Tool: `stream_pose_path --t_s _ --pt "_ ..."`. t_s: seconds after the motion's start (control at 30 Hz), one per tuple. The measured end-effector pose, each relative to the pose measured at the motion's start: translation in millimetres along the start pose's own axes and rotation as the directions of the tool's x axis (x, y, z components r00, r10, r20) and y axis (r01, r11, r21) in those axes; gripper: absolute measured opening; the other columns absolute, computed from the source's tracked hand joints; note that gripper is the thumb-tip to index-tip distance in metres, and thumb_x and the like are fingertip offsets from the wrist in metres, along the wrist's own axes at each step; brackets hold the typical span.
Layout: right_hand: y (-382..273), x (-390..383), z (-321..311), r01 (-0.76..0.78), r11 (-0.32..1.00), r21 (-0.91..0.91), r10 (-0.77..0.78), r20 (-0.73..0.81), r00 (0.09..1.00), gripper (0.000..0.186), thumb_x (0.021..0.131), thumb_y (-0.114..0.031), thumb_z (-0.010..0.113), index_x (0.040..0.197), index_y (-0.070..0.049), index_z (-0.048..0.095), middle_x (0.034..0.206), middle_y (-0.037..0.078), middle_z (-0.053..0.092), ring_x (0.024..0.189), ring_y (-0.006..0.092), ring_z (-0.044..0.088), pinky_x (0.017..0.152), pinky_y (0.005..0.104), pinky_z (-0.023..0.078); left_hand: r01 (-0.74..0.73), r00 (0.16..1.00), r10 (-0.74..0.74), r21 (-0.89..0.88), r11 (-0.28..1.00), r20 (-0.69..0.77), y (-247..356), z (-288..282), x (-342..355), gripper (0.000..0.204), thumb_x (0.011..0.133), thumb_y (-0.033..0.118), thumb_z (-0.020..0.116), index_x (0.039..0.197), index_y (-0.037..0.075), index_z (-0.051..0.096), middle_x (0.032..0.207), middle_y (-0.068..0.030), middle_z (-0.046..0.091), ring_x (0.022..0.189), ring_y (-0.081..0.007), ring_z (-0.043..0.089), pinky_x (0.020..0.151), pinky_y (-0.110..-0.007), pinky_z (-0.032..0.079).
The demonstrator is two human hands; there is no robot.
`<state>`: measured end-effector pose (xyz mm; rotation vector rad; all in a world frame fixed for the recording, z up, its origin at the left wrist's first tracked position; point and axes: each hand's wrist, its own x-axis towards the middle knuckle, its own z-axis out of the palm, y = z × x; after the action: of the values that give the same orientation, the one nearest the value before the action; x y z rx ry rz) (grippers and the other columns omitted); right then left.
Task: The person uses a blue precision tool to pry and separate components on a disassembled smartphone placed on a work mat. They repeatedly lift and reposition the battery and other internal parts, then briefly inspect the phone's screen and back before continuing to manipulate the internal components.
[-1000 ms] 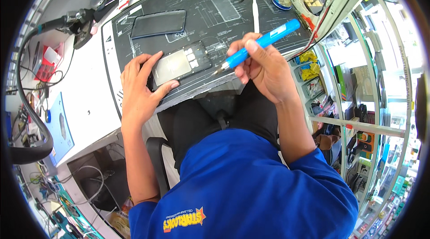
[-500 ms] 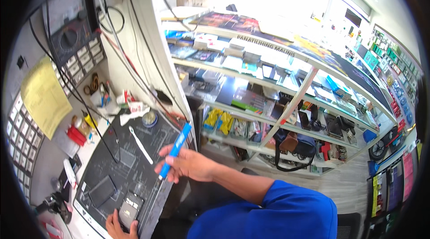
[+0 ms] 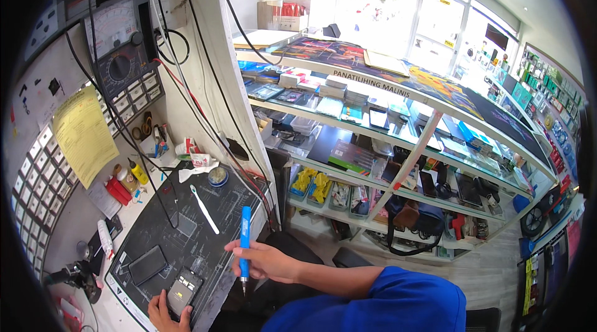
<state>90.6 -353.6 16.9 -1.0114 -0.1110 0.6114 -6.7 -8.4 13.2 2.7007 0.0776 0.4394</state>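
My left hand (image 3: 165, 316) rests at the near end of the black mat (image 3: 186, 197), its fingers and thumb closed around the lower edges of an opened smartphone (image 3: 182, 289) with its inner parts showing. In my right hand (image 3: 273, 263) is a blue pen-shaped screwdriver (image 3: 245, 232), nearly upright, its thin tip pointing down. It hovers at the mat's right edge, apart from the phone. A dark rectangular phone panel (image 3: 148, 265) lies just beyond the phone. Farther up the mat are a white toothbrush (image 3: 204, 210) and a small round tin (image 3: 218, 176).
Behind the mat stand glue bottles (image 3: 138, 173) and small parts drawers (image 3: 31, 190). An analog multimeter (image 3: 121, 67) is mounted above, with cables (image 3: 172, 220) hanging onto the mat. At the left edge is a black clamp-like stand (image 3: 74, 282). A glass display shelf (image 3: 348, 123) stands beyond.
My right hand has moved the screwdriver right, away from the phone, and turned it more upright. My left hand stays on the phone. The view has shifted slightly.
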Motion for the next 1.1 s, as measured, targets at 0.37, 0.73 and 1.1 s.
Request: stream_pose_path --t_s 0.37,0.73,1.1 --pt "-119.1 -21.8 28.6 0.434 0.399 -0.808 -0.563 0.158 0.811 0.042 0.115 -0.026 0.066 0.148 -0.003 0.056 0.095 0.017 0.069 0.087 0.0330 0.072 0.081 0.0455 0.056 -0.059 0.998 0.059 0.011 0.998 -0.007 -7.4 5.5 0.9 0.069 0.095 0.039 0.089 0.153 0.010 0.068 0.149 -0.0242 0.062 0.141 -0.0457 0.055 0.121 -0.056 0.043" --pt "-44.4 10.1 51.1 0.434 0.682 -0.589 -0.416 0.175 0.892 0.024 0.114 -0.024 0.071 0.126 -0.003 0.072 0.099 -0.001 0.070 0.083 0.0050 0.064 0.074 0.0218 0.053 0.023 0.996 -0.029 -0.079 0.997 -0.088 -9.4 14.1 -3.0 0.073 0.086 0.043 0.092 0.149 0.013 0.071 0.143 -0.0132 0.065 0.137 -0.0373 0.058 0.121 -0.047 0.042" --pt "-4.1 69.2 64.6 0.409 0.580 -0.705 -0.375 0.214 0.902 0.033 0.115 -0.031 0.069 0.120 0.001 0.074 0.106 0.009 0.080 0.086 0.0108 0.069 0.077 0.0295 0.059 0.080 0.996 -0.082 -0.030 0.996 -0.048 -10.1 14.7 0.3 0.076 0.084 0.047 0.094 0.151 0.019 0.072 0.148 -0.0081 0.064 0.141 -0.0336 0.055 0.121 -0.047 0.041"
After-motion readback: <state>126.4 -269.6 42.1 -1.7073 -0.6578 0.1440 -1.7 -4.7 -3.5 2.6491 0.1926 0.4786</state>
